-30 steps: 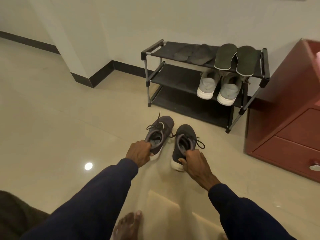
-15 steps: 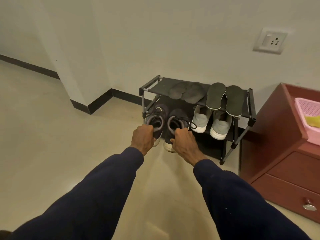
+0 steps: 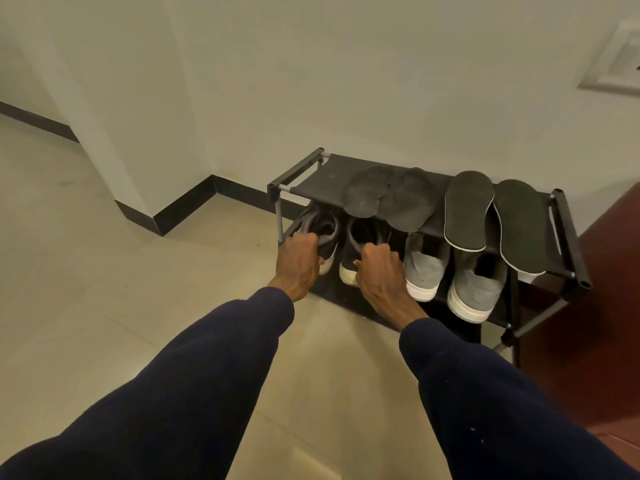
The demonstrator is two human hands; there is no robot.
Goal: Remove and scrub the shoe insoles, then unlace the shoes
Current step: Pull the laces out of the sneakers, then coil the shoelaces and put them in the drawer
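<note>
Our left hand (image 3: 298, 263) curls round the heel collar of the left dark shoe (image 3: 323, 233), and our right hand (image 3: 379, 271) grips the heel collar of the right dark shoe (image 3: 356, 244). Both shoes sit side by side at the middle shelf of the shoe rack (image 3: 294, 174), just beside a grey pair (image 3: 424, 268). Four insoles (image 3: 467, 209) lie on the top shelf.
</note>
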